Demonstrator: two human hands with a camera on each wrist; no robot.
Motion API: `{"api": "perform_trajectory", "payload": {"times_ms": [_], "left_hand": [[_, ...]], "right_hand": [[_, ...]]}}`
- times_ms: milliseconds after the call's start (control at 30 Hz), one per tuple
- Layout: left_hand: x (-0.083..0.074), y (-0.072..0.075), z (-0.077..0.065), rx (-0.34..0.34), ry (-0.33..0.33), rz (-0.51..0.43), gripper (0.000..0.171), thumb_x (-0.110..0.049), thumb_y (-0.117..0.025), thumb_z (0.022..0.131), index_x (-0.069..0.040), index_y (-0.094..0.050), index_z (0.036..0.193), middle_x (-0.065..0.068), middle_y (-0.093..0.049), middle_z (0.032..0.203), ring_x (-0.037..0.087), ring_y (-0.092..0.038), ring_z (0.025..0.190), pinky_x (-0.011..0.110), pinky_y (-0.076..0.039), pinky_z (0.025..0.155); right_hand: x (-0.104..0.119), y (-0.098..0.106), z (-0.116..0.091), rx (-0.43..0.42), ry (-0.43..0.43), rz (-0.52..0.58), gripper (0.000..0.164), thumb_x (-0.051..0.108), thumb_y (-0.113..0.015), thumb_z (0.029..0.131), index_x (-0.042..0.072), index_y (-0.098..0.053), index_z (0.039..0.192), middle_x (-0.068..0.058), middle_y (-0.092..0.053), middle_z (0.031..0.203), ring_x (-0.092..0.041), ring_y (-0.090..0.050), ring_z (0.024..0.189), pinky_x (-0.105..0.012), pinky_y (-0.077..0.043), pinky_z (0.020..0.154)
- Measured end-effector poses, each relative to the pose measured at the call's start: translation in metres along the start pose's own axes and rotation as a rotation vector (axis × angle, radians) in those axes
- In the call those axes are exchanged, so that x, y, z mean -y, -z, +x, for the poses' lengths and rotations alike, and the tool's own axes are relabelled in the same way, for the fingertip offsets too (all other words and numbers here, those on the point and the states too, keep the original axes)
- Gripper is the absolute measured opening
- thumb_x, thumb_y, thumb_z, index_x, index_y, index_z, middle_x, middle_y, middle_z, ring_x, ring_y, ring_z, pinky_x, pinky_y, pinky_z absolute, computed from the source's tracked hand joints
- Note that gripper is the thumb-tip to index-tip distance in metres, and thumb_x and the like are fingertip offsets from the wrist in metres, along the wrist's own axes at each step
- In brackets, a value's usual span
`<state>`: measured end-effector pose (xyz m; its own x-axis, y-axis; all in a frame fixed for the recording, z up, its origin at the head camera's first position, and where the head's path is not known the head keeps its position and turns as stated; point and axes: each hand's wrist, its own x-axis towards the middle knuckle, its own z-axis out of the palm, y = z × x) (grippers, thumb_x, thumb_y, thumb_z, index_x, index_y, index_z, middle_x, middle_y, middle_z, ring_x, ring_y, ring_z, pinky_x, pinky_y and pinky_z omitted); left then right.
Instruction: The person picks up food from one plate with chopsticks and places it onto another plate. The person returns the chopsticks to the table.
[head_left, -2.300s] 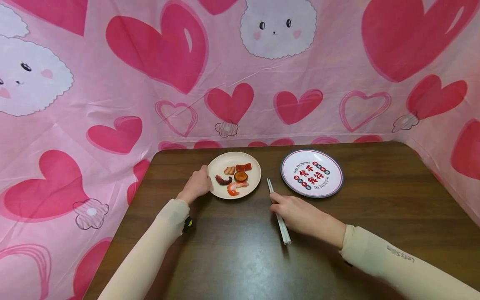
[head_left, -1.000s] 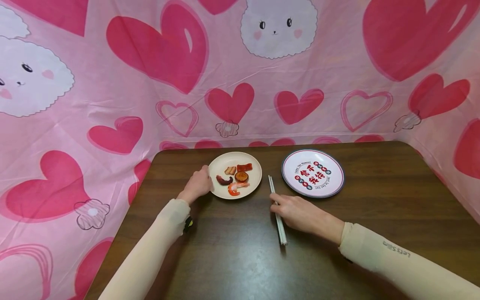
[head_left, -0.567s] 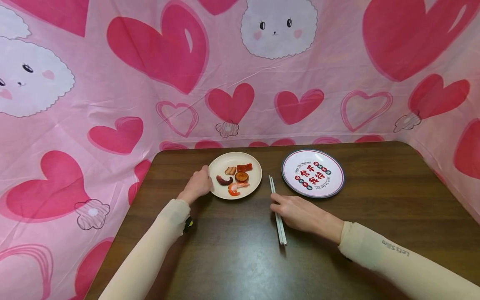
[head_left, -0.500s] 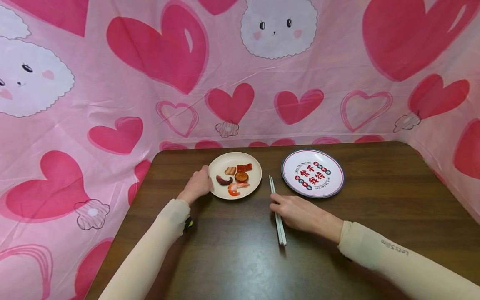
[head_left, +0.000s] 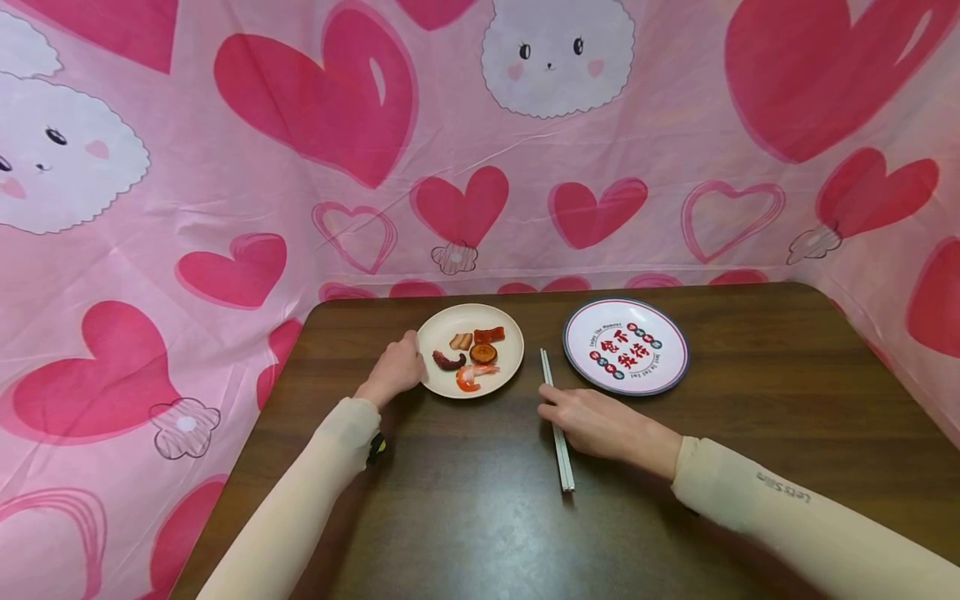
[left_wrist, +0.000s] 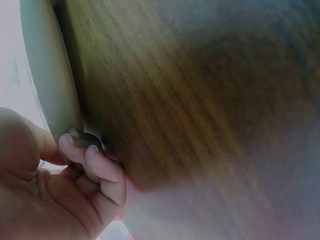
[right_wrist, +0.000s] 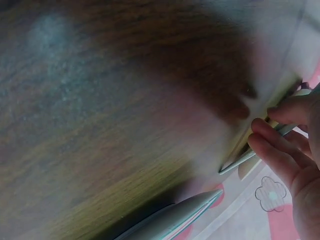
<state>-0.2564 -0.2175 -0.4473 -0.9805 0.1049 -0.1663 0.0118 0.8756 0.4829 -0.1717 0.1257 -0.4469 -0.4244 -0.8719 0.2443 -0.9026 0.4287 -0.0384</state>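
Note:
My left hand [head_left: 393,367] grips the left rim of a cream plate [head_left: 512,367], thumb above and fingers curled beneath in the left wrist view. On the plate lie a shrimp [head_left: 468,379], a dark octopus tentacle [head_left: 447,360], a round mushroom slice [head_left: 483,353], a reddish-brown strip of meat [head_left: 490,335] and a pale brown ridged piece [head_left: 461,341]. Between the two plates, my right hand [head_left: 588,421] holds a pair of pale chopsticks [head_left: 562,458] by their middle, with fingertips and thumb. Their thin tips point away from me, lying close together beside the cream plate.
A white plate [head_left: 581,354] with a blue rim and red lettering stands to the right of the cream plate, just beyond my right hand. The brown wooden table [head_left: 450,517] ends at a pink heart-printed cloth [head_left: 517,217] hanging behind and at the sides.
The chopsticks have turned slightly in my right hand, their tips shifting a little away and to the right. My right forearm has shifted slightly left. My left hand and both plates stay put.

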Motion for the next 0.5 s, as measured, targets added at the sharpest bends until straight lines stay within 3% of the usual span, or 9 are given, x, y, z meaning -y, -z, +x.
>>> {"api": "perform_trajectory", "payload": {"times_ms": [500], "left_hand": [[-0.0011, 0.0007, -0.0004, 0.007, 0.011, -0.005, 0.034, -0.007, -0.056, 0.100, 0.006, -0.048, 0.131, 0.019, -0.065, 0.098, 0.032, -0.063, 0.086, 0.046, -0.052, 0.083]], "right_hand": [[-0.0047, -0.0014, 0.0086, 0.066, -0.003, 0.010, 0.022, -0.008, -0.077, 0.079, 0.007, -0.065, 0.091, -0.004, -0.048, 0.094, -0.014, -0.053, 0.063, -0.028, -0.049, 0.058]]}}
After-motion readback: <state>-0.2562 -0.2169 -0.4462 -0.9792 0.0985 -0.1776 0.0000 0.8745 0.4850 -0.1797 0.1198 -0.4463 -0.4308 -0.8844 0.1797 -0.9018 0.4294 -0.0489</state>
